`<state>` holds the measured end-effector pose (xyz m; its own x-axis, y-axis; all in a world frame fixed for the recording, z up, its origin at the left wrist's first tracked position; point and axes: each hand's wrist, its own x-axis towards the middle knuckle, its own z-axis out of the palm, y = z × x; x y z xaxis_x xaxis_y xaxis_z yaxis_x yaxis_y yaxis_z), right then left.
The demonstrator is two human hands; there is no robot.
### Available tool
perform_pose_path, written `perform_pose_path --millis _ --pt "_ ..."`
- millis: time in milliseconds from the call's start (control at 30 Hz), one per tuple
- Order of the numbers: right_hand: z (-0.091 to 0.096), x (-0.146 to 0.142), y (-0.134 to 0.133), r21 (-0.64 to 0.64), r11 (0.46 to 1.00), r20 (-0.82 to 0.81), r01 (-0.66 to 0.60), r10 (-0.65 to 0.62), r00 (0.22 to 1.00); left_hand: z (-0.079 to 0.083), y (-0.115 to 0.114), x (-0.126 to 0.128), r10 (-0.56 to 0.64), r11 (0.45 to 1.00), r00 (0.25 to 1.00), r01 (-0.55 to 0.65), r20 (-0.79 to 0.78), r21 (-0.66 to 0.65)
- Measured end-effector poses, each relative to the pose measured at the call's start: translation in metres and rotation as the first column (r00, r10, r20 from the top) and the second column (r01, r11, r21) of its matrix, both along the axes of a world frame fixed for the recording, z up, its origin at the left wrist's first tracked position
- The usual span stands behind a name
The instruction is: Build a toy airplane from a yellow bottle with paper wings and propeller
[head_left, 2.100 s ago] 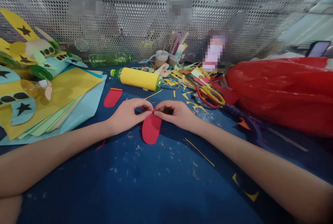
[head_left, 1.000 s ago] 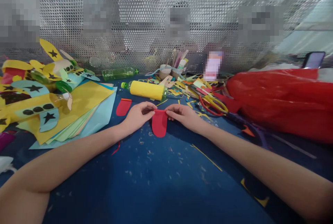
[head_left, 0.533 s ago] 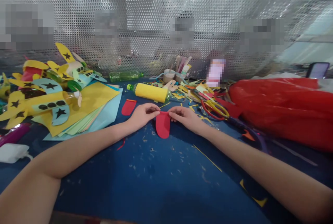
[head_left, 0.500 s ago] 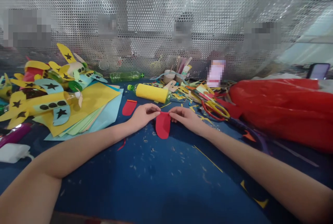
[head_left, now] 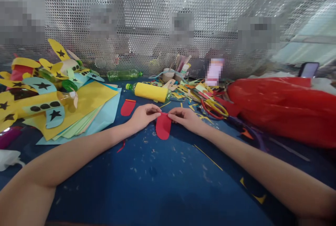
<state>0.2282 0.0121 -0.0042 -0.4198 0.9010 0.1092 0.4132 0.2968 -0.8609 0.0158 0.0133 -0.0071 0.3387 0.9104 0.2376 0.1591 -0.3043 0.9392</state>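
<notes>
A red rounded paper piece [head_left: 163, 128] lies on the blue table top [head_left: 147, 184] in front of me. My left hand [head_left: 143, 115] pinches its top edge from the left, fingers closed. My right hand [head_left: 183, 117] pinches the same top edge from the right, fingers closed too. The two hands nearly touch over the piece. A second red paper piece [head_left: 127, 107] with an orange edge lies just left of my left hand.
A bottle wrapped in yellow paper [head_left: 149, 91] lies behind my hands, a green bottle [head_left: 123, 75] farther back. Coloured paper sheets [head_left: 84, 110] and paper planes [head_left: 39, 96] fill the left. Scissors [head_left: 214, 108], scraps and a big red plastic bag [head_left: 283, 103] lie at the right.
Both hands have stayed pinched on the red piece's top edge. The view has shifted, so the hands and the piece appear farther from me than before.
</notes>
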Motion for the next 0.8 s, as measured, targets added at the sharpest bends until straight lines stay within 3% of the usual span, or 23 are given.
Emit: perform_pose_path --millis 433,533,700,800 --pt "0.0025 -0.002 -0.0053 -0.011 1.0 -0.095 0.021 -0.022 0.995 -0.0031 0.0014 -0.0023 0.06 0.996 0.989 -0.05 0.136 -0.077" --pt "0.0034 -0.0025 -0.0077 -0.015 1.0 -0.161 -0.019 0.017 0.987 -0.0031 0.0017 -0.0031 0.016 0.995 0.976 0.007 0.216 -0.104" --pt "0.0025 -0.0028 -0.0079 0.074 0.994 -0.079 -0.082 0.088 0.993 0.0002 -0.0022 -0.0031 -0.133 0.96 0.949 0.195 0.286 -0.201" --pt "0.0019 -0.003 -0.008 0.131 0.98 -0.064 -0.15 0.159 0.985 0.0019 -0.0047 -0.0019 -0.139 0.946 0.94 0.219 0.312 -0.238"
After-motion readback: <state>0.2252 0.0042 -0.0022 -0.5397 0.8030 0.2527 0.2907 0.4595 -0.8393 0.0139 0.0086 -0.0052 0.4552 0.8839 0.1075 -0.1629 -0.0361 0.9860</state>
